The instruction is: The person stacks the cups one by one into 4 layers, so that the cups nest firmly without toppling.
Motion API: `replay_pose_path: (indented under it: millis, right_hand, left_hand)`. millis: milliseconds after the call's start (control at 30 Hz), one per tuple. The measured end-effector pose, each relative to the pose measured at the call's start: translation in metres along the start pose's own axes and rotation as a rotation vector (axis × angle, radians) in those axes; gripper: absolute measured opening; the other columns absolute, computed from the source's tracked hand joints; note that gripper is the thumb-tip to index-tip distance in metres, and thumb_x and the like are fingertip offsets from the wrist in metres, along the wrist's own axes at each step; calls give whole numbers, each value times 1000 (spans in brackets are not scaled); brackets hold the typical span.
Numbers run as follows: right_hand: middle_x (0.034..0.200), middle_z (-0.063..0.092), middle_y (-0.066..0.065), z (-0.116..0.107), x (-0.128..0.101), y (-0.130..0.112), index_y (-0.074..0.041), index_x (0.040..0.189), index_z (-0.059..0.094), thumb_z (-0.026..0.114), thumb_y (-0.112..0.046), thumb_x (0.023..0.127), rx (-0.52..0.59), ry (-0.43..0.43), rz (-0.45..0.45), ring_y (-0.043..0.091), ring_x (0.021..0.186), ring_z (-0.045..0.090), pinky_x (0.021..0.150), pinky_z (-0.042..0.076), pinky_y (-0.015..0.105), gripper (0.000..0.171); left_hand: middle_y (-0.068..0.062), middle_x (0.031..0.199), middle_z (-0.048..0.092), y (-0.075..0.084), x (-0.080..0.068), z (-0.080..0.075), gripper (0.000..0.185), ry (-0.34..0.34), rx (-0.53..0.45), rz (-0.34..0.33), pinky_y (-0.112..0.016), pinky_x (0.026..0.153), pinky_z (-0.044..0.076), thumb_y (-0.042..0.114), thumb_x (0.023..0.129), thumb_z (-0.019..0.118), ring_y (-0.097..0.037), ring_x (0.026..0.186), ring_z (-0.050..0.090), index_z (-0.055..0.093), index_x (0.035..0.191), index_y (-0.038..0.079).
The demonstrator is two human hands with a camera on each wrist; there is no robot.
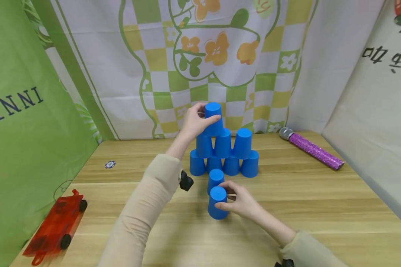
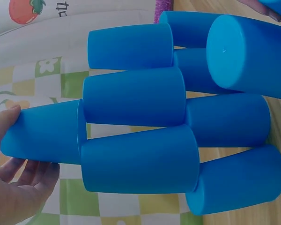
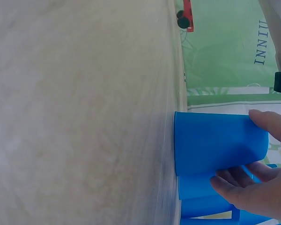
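Upside-down blue cups form a pyramid, with several in the bottom row (image 1: 197,163) and three in the middle row (image 1: 243,144). At the top, my left hand (image 1: 195,122) grips a blue cup (image 1: 213,124) between thumb and fingers. In the left wrist view that top cup (image 2: 49,133) meets the bases of the middle-row cups (image 2: 133,96). Nearer to me, my right hand (image 1: 242,202) holds another upside-down blue cup (image 1: 218,207) by its sides. Just behind it stands one more blue cup (image 1: 215,179), partly hidden.
A red toy car chassis (image 1: 56,222) with black wheels lies at the left edge of the wooden table (image 1: 287,207). A small round chip (image 1: 110,164) lies at the back left. At the right is a microphone with a glittery purple handle (image 1: 315,150). Printed cloth (image 1: 200,89) hangs behind.
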State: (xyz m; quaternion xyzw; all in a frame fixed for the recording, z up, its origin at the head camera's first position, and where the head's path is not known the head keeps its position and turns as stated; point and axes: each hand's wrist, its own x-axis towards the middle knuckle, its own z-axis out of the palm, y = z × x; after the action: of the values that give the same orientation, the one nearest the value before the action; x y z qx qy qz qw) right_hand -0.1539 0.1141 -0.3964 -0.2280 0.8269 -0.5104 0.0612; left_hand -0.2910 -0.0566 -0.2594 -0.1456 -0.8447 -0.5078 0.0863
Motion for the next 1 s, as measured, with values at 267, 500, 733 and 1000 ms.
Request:
replay_pose_path:
  millis: [267, 500, 733, 1000]
  right_hand:
    - [112, 62, 20, 0, 2, 1, 4, 115, 55, 74, -17, 81, 3, -8, 1, 37, 107, 60, 90, 52, 49, 44]
    - [112, 62, 19, -1, 3, 1, 3, 115, 56, 74, -18, 81, -10, -3, 7, 36, 108, 60, 90, 52, 48, 43]
    - [117, 61, 21, -5, 0, -3, 4, 117, 55, 73, -18, 81, -11, 22, 24, 38, 111, 58, 92, 51, 48, 46]
    - [112, 63, 21, -18, -2, -5, 6, 114, 57, 74, -14, 80, -15, 83, 16, 37, 107, 61, 92, 52, 46, 42]
  left_hand:
    - [-11, 123, 59, -2, 0, 1, 55, -7, -14, -16, -39, 95, 49, 32, 84, 71, -26, 113, 56, 52, 128, 7]
    - [-12, 122, 59, -3, 0, 1, 53, -8, -6, -23, -39, 95, 50, 32, 84, 70, -26, 113, 56, 52, 127, 7]
    - [-11, 125, 57, -5, -2, 1, 58, -11, 4, -36, -39, 97, 49, 34, 84, 70, -26, 116, 54, 49, 130, 7]
    - [-10, 132, 53, -11, -7, 0, 67, 5, -17, -40, -42, 100, 46, 38, 82, 71, -27, 123, 50, 44, 137, 10]
